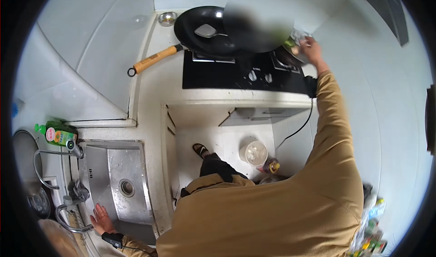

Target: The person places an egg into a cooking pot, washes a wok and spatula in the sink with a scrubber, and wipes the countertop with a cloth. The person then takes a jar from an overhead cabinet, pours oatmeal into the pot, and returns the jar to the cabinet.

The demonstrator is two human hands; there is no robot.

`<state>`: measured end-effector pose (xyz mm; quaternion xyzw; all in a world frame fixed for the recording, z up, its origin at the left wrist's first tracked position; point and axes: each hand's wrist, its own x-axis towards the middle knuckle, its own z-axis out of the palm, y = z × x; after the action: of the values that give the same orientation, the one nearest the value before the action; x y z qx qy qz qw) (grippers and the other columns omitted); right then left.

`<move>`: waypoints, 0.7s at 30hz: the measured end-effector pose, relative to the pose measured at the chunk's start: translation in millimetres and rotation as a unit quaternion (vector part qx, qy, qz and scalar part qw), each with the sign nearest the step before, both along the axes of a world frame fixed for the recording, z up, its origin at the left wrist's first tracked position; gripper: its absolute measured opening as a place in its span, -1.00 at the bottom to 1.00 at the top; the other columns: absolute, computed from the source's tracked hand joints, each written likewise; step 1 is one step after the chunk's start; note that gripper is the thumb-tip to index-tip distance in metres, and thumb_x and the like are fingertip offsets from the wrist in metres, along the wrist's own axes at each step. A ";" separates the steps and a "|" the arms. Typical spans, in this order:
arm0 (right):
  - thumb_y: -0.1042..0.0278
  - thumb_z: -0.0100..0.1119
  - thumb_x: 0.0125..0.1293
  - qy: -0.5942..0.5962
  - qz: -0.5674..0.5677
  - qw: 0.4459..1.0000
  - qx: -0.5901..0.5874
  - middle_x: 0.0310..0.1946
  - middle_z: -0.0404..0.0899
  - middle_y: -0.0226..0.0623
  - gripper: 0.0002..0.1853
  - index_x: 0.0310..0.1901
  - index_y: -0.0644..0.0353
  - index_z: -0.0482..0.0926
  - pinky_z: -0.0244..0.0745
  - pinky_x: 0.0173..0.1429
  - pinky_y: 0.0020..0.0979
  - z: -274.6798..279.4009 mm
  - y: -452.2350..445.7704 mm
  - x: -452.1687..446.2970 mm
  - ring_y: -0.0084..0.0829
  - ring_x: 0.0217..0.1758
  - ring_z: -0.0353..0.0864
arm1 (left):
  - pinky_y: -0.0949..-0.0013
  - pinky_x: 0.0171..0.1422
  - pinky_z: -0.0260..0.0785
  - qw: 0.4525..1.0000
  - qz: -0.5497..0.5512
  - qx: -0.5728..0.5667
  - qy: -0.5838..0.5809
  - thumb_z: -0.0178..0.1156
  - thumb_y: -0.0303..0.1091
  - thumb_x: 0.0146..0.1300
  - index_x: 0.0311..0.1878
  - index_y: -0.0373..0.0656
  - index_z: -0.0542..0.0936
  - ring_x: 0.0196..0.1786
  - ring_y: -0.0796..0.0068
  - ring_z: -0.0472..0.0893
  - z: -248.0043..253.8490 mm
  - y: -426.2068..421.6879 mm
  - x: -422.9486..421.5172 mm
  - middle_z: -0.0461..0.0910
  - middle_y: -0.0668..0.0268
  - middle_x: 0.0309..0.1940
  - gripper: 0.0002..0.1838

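Note:
My left hand (103,219) is over the near left side of the steel sink (147,179), its fingers spread and nothing in them. Close to it curves the metal faucet (81,229). Reaching far right, my right hand (312,51) has its fingers bent at a shiny container (296,58) with green and pale food in it, beside the stove's right burner. What those fingers grip is too small to make out. A black wok (190,32) with a wooden handle (156,60) rests over the left burner, a spatula (206,30) inside it. A grey blur hides the wok's right part.
The black gas stove (218,77) has two knobs at its front. A small glass bowl (167,19) stands left of the wok, and a green soap bottle (61,133) behind the sink. On the floor are a white bucket (255,153) and a bottle (272,166). A black cable (302,126) hangs at right.

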<state>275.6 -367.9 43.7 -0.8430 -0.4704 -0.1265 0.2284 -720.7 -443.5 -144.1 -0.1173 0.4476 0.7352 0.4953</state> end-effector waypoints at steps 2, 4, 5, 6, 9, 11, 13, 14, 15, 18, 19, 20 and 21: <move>-0.05 0.11 0.27 -0.059 -0.008 0.998 0.010 0.06 0.54 0.09 -0.39 0.21 0.24 0.44 0.37 0.26 -0.18 -8.9 24.2 83.2 0.00 0.16 0.51 | -0.05 0.49 0.07 1.000 0.011 0.008 0.020 0.09 -0.22 0.35 0.40 -0.30 0.06 0.46 0.00 0.16 1.8 -7.4 3.3 0.13 -0.13 0.40 -0.32; -0.13 0.09 0.26 -0.063 -0.040 0.996 -0.039 0.10 0.50 0.12 -0.31 0.28 0.22 0.36 0.34 0.29 -0.17 -20.8 44.0 135.3 0.01 0.22 0.46 | -0.12 0.46 0.07 0.999 0.043 0.010 -0.005 0.03 -0.25 0.37 0.47 -0.14 0.00 0.46 0.01 0.17 7.0 -13.3 9.2 0.09 -0.03 0.44 -0.32; -0.14 0.08 0.26 -0.092 -0.033 0.993 -0.071 0.11 0.50 0.13 -0.30 0.30 0.21 0.34 0.33 0.30 -0.17 -31.5 51.6 158.8 0.01 0.23 0.45 | -0.06 0.50 0.06 0.998 0.050 0.011 0.022 0.08 -0.25 0.35 0.45 -0.22 0.01 0.47 -0.01 0.16 8.5 -16.3 15.2 0.11 -0.09 0.42 -0.30; -0.14 0.08 0.26 -0.090 -0.041 0.989 -0.107 0.11 0.50 0.13 -0.29 0.30 0.21 0.34 0.33 0.30 -0.16 -36.1 57.1 166.8 0.02 0.23 0.45 | -0.06 0.50 0.06 0.998 0.065 0.007 0.027 0.08 -0.25 0.35 0.45 -0.22 0.01 0.47 -0.01 0.16 8.7 -20.9 14.3 0.11 -0.09 0.42 -0.30; -0.12 0.08 0.26 -0.151 -0.034 0.978 -0.137 0.10 0.50 0.13 -0.30 0.32 0.18 0.32 0.34 0.29 -0.15 -76.2 65.9 220.6 0.04 0.21 0.46 | -0.12 0.48 0.05 0.993 0.112 0.018 -0.020 0.06 -0.33 0.36 0.43 -0.22 0.06 0.47 -0.02 0.14 9.5 -27.6 10.8 0.10 -0.03 0.44 -0.36; -0.08 0.12 0.25 -0.067 0.000 0.988 -0.142 0.09 0.51 0.13 -0.32 0.29 0.19 0.35 0.36 0.27 -0.15 -74.5 65.7 215.3 0.06 0.19 0.47 | -0.13 0.47 0.05 0.991 0.127 0.030 -0.029 0.06 -0.33 0.36 0.42 -0.23 0.08 0.47 -0.02 0.14 5.6 -30.1 2.1 0.10 -0.02 0.44 -0.38; -0.03 0.14 0.23 -0.030 -0.024 0.991 -0.125 0.08 0.51 0.15 -0.36 0.25 0.21 0.39 0.36 0.26 -0.16 -69.3 65.0 198.2 0.06 0.19 0.47 | -0.14 0.47 0.04 0.988 0.151 0.024 -0.028 0.06 -0.34 0.37 0.39 -0.24 0.14 0.47 -0.01 0.15 18.1 -36.6 15.8 0.10 0.00 0.45 -0.42; 0.01 0.15 0.22 0.006 -0.063 0.993 -0.105 0.07 0.51 0.16 -0.39 0.22 0.23 0.42 0.37 0.25 -0.16 -64.7 66.9 191.7 0.06 0.19 0.47 | -0.14 0.47 0.04 0.987 0.157 0.024 -0.025 0.06 -0.34 0.37 0.39 -0.24 0.14 0.47 -0.01 0.15 16.2 -39.3 13.0 0.10 0.00 0.45 -0.42; 0.01 0.15 0.22 0.008 -0.058 0.993 -0.107 0.07 0.51 0.16 -0.39 0.22 0.23 0.42 0.37 0.25 -0.16 -57.6 68.7 185.4 0.06 0.19 0.47 | -0.14 0.47 0.04 0.986 0.161 0.030 -0.029 0.06 -0.33 0.37 0.39 -0.23 0.14 0.47 0.00 0.15 11.9 -40.3 7.4 0.10 0.00 0.45 -0.42; 0.19 0.13 0.17 -0.003 -0.094 0.988 -0.124 0.04 0.53 0.18 -0.48 0.14 0.29 0.48 0.39 0.23 -0.17 -54.3 72.6 180.3 0.06 0.16 0.49 | -0.13 0.47 0.04 0.985 0.170 0.031 -0.021 0.05 -0.31 0.38 0.38 -0.25 0.15 0.47 0.02 0.15 17.9 -38.2 18.7 0.09 -0.02 0.44 -0.43; 0.26 0.09 0.14 -0.012 -0.104 0.990 -0.092 0.02 0.53 0.18 -0.50 0.12 0.31 0.49 0.40 0.22 -0.17 -53.5 73.4 183.1 0.07 0.15 0.50 | -0.13 0.47 0.05 0.986 0.162 0.031 -0.012 0.06 -0.31 0.37 0.38 -0.26 0.16 0.47 0.02 0.15 15.5 -38.2 22.2 0.09 -0.03 0.44 -0.43; 0.33 0.05 0.12 -0.021 -0.114 0.991 -0.059 0.01 0.54 0.18 -0.51 0.11 0.32 0.50 0.41 0.21 -0.17 -56.3 72.7 194.9 0.07 0.13 0.51 | -0.12 0.47 0.05 0.987 0.155 0.031 -0.002 0.06 -0.31 0.37 0.37 -0.27 0.16 0.47 0.02 0.15 15.9 -37.8 25.6 0.09 -0.05 0.44 -0.43; 0.25 0.03 0.13 -0.065 -0.104 0.992 -0.024 -0.10 0.58 0.17 -0.57 0.02 0.28 0.53 0.43 0.12 -0.11 -65.9 69.6 220.6 0.12 0.03 0.55 | -0.11 0.47 0.06 0.987 0.156 0.033 -0.010 0.05 -0.30 0.37 0.38 -0.26 0.16 0.47 0.02 0.15 21.6 -35.3 34.6 0.11 -0.04 0.43 -0.43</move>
<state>496.3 -298.3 -22.2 -0.8828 -0.3964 -0.1924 0.1628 -686.1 -478.8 -122.5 -0.1767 0.3939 0.8167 0.3829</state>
